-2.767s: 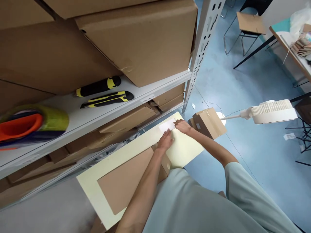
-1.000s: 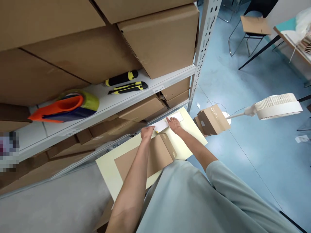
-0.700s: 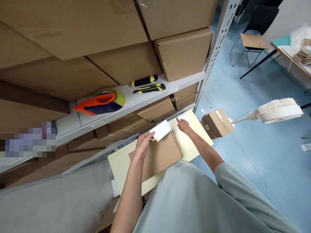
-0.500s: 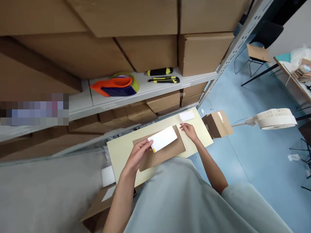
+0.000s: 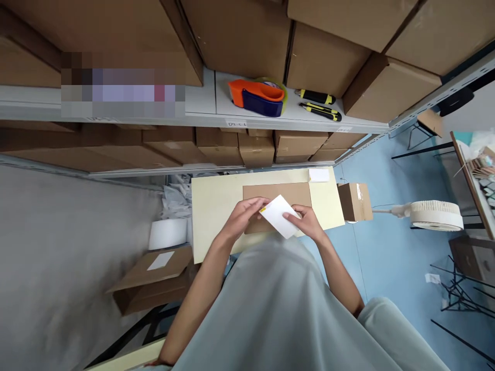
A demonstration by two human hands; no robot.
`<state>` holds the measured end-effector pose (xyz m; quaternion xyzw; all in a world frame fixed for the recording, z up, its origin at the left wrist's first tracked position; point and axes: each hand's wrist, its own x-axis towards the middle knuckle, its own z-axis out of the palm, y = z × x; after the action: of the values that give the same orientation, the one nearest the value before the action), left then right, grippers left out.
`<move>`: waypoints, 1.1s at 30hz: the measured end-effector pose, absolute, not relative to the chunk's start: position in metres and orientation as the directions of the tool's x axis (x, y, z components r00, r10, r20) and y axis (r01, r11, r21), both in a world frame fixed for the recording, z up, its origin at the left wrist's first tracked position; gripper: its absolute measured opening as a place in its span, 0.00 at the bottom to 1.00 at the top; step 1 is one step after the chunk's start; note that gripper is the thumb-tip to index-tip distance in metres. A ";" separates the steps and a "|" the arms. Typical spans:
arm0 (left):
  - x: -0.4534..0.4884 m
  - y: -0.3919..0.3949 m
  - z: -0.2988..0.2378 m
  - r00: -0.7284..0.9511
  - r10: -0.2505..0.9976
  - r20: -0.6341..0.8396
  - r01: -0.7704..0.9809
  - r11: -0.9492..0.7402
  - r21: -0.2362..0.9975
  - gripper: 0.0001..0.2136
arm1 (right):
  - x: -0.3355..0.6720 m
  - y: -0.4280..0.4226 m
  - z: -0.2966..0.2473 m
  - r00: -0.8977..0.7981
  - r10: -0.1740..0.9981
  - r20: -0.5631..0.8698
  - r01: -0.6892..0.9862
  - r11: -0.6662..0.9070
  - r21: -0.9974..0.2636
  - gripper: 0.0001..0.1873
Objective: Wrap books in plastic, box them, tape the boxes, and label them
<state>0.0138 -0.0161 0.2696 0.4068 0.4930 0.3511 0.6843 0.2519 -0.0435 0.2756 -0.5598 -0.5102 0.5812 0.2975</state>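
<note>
Over the pale tabletop (image 5: 214,208), the left hand (image 5: 240,217) lies fingers extended, grip unclear, at the left corner of a white card (image 5: 276,214) pinched by the right hand (image 5: 309,221), with a carton (image 5: 356,201) and white fan (image 5: 436,214) farther right.

Table (image 5: 212,216): cardboard (image 5: 288,189) on its middle, paper (image 5: 319,175) at far right
Card (image 5: 279,215): between left hand (image 5: 243,217) and right hand (image 5: 308,221)
Shelf (image 5: 204,103): beyond table, dispenser (image 5: 260,100) left of cutters (image 5: 317,97)
Right: box (image 5: 356,203), then fan (image 5: 435,215)
</note>
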 end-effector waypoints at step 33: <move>0.019 -0.055 0.284 0.293 0.921 -0.258 0.000 0.270 0.963 0.14 | 0.216 -0.039 0.300 0.092 0.936 -0.341 -0.079 -0.335 -0.939 0.26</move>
<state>0.0190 -0.0554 0.2842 0.4857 0.4739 0.3591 0.6407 0.2159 -0.0389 0.2997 -0.5880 -0.3641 0.5671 0.4473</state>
